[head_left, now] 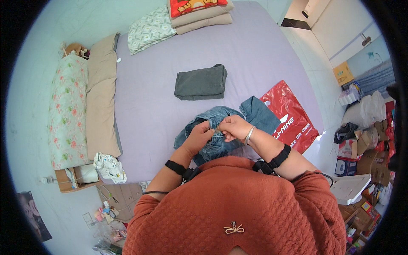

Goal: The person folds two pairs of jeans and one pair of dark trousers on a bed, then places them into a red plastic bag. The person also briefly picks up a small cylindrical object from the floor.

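A pair of blue jeans lies crumpled on the near side of the bed, with one leg spread to the right. My left hand pinches the jeans near their waistband. Close beside it, my right hand, with a silver bangle on the wrist, has its fingers closed on the same edge. Between the fingertips the exact bit of cloth or fastening is too small to make out. Just beyond the jeans rests a folded dark grey garment.
A red plastic bag lies under the jeans' leg at the bed's right edge. Pillows and folded bedding sit on the far side of the lilac bed sheet. Cardboard boxes crowd the floor at right.
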Motion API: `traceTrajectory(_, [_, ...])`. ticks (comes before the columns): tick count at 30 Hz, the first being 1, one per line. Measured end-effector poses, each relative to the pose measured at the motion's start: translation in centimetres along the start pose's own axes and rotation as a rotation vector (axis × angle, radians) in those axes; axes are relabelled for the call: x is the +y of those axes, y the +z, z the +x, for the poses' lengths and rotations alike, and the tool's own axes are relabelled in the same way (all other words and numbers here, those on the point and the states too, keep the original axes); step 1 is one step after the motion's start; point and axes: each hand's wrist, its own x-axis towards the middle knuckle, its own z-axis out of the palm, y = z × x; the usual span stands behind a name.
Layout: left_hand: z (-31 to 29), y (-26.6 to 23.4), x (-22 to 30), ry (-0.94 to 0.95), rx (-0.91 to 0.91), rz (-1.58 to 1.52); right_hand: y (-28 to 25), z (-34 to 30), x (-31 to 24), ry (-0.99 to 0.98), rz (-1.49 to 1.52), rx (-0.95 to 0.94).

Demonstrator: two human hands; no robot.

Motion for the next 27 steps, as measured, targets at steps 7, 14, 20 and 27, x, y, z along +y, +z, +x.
traceTrajectory(7, [-0.2, 1.0, 0.8, 0.14, -0.083, -0.046, -0.3, 0.0, 0.0, 0.068, 0.101, -0.001])
traceTrajectory(14, [-0.1, 0.3, 1.1, 0.185, -0.014, 0.187, -0.3, 0.1, -0.2, 0.034, 0.088, -0.016])
traceTrajectory(20, [-1.2, 0.5, 5.0, 0.405, -0.135, 0.645, -2.0, -1.2, -4.0, -0.456, -0.475, 0.206])
traceTrajectory(27, [-4.0, 4.0, 8.6, 0.461, -0.413, 0.867, -0.9, -1.5, -4.1, -0.255, -1.352, 0.159])
